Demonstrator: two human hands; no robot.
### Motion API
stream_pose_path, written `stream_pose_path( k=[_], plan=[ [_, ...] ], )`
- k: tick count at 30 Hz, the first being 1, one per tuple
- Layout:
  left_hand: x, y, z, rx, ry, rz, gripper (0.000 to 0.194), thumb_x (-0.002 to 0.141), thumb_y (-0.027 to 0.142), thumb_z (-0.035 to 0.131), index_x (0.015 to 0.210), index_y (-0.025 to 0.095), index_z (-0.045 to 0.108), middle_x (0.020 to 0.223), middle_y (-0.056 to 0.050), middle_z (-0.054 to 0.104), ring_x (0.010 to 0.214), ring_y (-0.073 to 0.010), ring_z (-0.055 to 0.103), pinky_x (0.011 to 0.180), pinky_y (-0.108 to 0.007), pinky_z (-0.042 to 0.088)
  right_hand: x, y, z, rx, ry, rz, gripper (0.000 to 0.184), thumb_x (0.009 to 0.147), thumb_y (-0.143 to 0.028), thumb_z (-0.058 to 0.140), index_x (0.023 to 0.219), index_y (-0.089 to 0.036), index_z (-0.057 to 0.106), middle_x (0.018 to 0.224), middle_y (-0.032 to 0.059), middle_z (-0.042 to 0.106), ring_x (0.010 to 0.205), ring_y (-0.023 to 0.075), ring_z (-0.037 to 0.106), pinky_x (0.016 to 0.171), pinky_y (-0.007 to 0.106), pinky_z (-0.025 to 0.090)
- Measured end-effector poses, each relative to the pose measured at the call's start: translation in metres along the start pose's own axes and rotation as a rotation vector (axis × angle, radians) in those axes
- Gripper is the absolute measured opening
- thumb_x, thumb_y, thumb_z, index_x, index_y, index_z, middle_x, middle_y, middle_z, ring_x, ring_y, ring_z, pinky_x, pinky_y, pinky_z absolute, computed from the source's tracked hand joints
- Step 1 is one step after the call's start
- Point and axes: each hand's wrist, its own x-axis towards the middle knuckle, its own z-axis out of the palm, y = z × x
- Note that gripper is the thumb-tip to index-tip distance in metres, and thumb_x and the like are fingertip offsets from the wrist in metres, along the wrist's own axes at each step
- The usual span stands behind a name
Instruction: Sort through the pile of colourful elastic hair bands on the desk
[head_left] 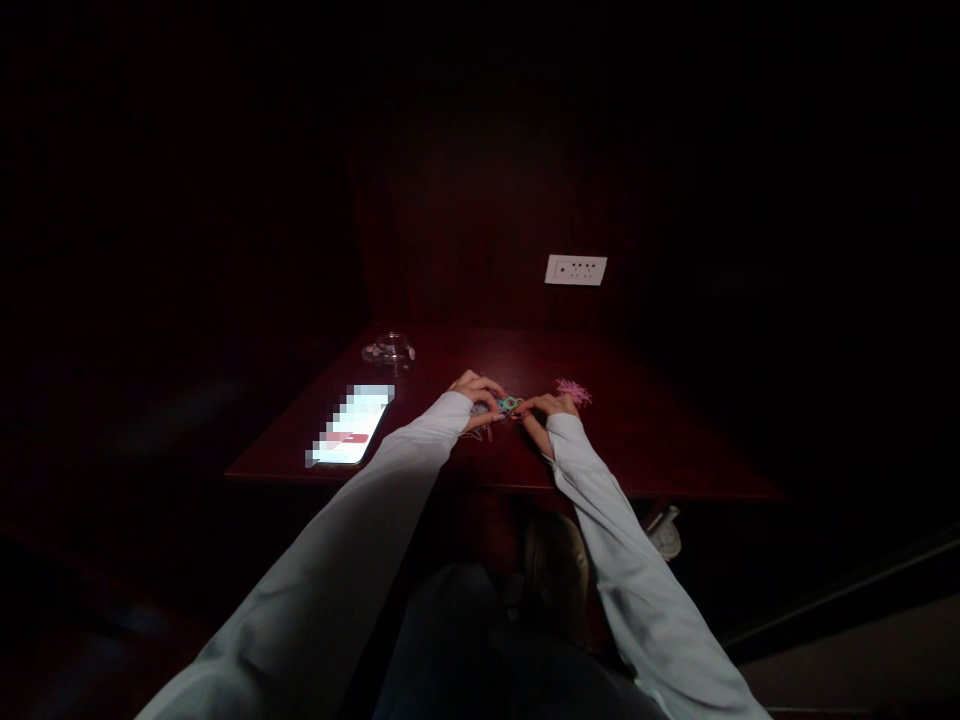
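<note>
A small teal piece (510, 404) is at the middle of the tabletop (645, 440), between the left hand (475, 391) and the right hand (553, 406). It looks longer from left to right than from near to far, but it is too small to tell which end is the front. The left hand is half curled, index finger and thumb slightly parted at the piece's left side; the right hand reaches in from the right, fingers bent and tips close together at its right side. How firmly either grips cannot be told. Grey-purple strands (478, 433) lie under and near the left hand, and a pink bundle (573, 391) lies just beyond the right one. To the left, a lit phone (349, 425) slants from near left to far right, its screen pixelated and a red patch unreadable. A clear container (392, 350) is farther back; the white wall socket (576, 270) shows no legible brand.
</note>
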Motion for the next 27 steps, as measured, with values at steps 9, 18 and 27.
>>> stream_pose_path(
  k=[9,18,27],
  plan=[
    [0.001,0.000,-0.003,0.034,0.055,-0.015,0.015,0.094,0.033,0.071,0.085,0.022,0.075,0.125,-0.005,0.077,0.104,-0.0219,0.058,0.099,-0.039,0.049,-0.002,-0.008,-0.001,0.033,-0.037,-0.152,0.014,0.084,-0.038,0.081,0.094,-0.029,0.079,0.092,0.0032,0.075,0.095,0.0247,0.054,0.090,0.037,0.041],
    [0.010,-0.009,0.003,0.001,0.195,-0.055,0.010,0.092,0.025,0.069,0.083,0.020,0.068,0.126,-0.007,0.075,0.103,-0.0213,0.066,0.098,-0.041,0.053,-0.005,-0.032,-0.016,-0.109,-0.249,-0.239,0.026,0.085,-0.053,0.081,0.096,-0.029,0.078,0.103,0.0047,0.074,0.102,0.0262,0.054,0.088,0.037,0.040],
    [0.005,0.004,-0.005,-0.113,0.201,-0.031,0.013,0.096,0.028,0.064,0.085,0.019,0.067,0.127,-0.011,0.074,0.108,-0.0212,0.071,0.100,-0.039,0.057,-0.002,-0.040,-0.017,-0.097,-0.250,-0.219,0.005,0.092,-0.031,0.075,0.091,-0.027,0.077,0.101,0.0035,0.076,0.103,0.0252,0.055,0.088,0.036,0.039]
  ],
)
